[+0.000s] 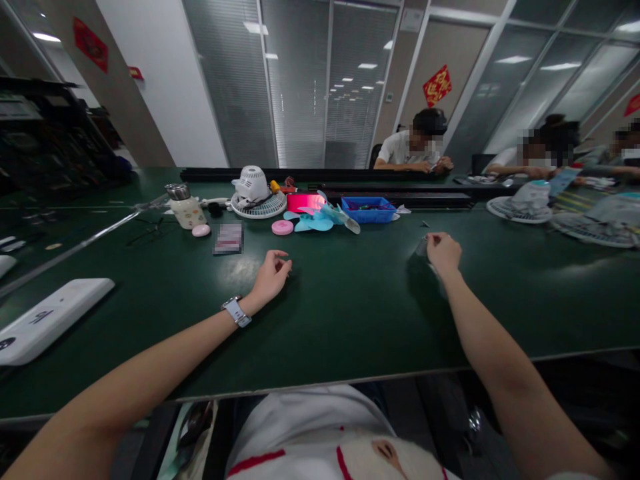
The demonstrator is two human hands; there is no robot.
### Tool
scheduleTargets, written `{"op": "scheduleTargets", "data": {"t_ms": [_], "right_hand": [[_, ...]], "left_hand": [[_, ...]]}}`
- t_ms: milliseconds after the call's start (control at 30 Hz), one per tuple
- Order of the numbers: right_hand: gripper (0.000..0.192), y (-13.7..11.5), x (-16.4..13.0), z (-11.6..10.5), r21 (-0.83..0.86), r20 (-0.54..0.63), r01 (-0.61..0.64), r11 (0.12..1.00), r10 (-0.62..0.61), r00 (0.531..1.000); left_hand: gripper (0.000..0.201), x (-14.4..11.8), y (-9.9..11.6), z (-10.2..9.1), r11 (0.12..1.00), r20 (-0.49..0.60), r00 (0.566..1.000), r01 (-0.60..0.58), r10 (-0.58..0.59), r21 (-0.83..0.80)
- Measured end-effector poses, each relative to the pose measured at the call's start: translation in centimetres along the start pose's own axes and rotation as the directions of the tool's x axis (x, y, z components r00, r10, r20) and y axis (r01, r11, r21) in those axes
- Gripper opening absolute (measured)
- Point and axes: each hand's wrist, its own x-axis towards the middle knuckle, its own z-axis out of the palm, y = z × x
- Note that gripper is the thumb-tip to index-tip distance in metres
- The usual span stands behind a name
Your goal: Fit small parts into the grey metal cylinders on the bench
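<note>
- Hands first: your left hand (271, 275) rests on the green desk (350, 313), fingers curled, thumb and forefinger pinched near a small dark speck that is too small to identify; whether the grip actually holds it, you cannot tell.
- Your right hand (443, 252) has its grip closed narrowly around a small clear piece (423, 248), seemingly thin transparent plastic, lifted just off the desk.
- Handling, as a judgement: that clear piece looks light, slippery and easily bent or cracked, so pinch it by its edges with gentle pressure.
- Beyond your hands, well apart, sit a white fan housing (251, 183) on its grille (259, 205), loose turquoise fan blades (320, 219), a blue tray (369, 209), a pink round disc (283, 227) and a small patterned flask (187, 208).
- Writing: the white device (47, 319) at your left carries a dark mark, unreadable; the red wall hanging (437, 85) shows gold characters too blurred to read.
- Other people work at the far desk.
</note>
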Motion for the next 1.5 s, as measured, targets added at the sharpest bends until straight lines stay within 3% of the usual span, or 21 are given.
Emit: {"op": "scheduleTargets", "data": {"t_ms": [267,467,600,667,733,833,933,1033,1333,1500], "right_hand": [[0.048,0.5,-0.4,0.3,0.100,0.004,-0.046,0.994,0.046,0.999],[0.053,1.1,-0.3,0.1,0.076,0.106,-0.114,0.991,0.106,0.989],[0.052,-1.7,-1.4,0.3,0.156,0.068,-0.133,0.979,0.124,0.990],[0.052,-5.0,-3.2,0.6,0.307,0.121,-0.074,0.949,0.038,0.992],[0.053,-9.2,-6.1,1.1,0.516,0.235,-0.002,0.856,-0.140,0.962],[0.052,-14.8,-11.1,1.4,0.751,0.349,0.036,0.659,-0.444,0.825],[0.047,-17.8,-14.8,1.1,0.809,0.357,0.068,0.583,-0.580,0.732],[0.043,-18.4,-16.2,0.8,0.830,0.361,0.065,0.554,-0.623,0.694],[0.036,-18.0,-16.0,1.0,0.811,0.379,0.096,0.578,-0.643,0.665],[0.042,-18.0,-16.1,1.1,0.793,0.392,0.098,0.601,-0.627,0.673]], "left_hand": [[0.032,-0.1,0.9,-0.1,0.999,0.015,1.000,0.011,-0.012,0.044],[0.033,0.3,-0.2,0.1,0.999,0.029,1.000,0.000,-0.001,0.038],[0.034,0.0,0.3,0.0,0.998,0.026,0.999,-0.021,0.020,0.061],[0.035,-0.4,1.2,0.1,0.994,0.034,0.997,-0.066,0.063,0.089],[0.039,-0.9,2.2,0.4,0.986,0.079,0.990,-0.124,0.116,0.108],[0.047,-1.5,3.5,1.3,0.973,0.155,0.968,-0.211,0.195,0.093],[0.046,-1.8,4.1,2.1,0.961,0.206,0.946,-0.269,0.252,0.059],[0.040,-1.6,4.2,2.5,0.966,0.239,0.940,-0.256,0.243,0.023],[0.033,-0.5,5.0,3.0,0.973,0.182,0.960,-0.225,0.211,0.058],[0.032,0.3,5.2,1.3,0.955,0.078,0.957,-0.285,0.279,0.083]]}}
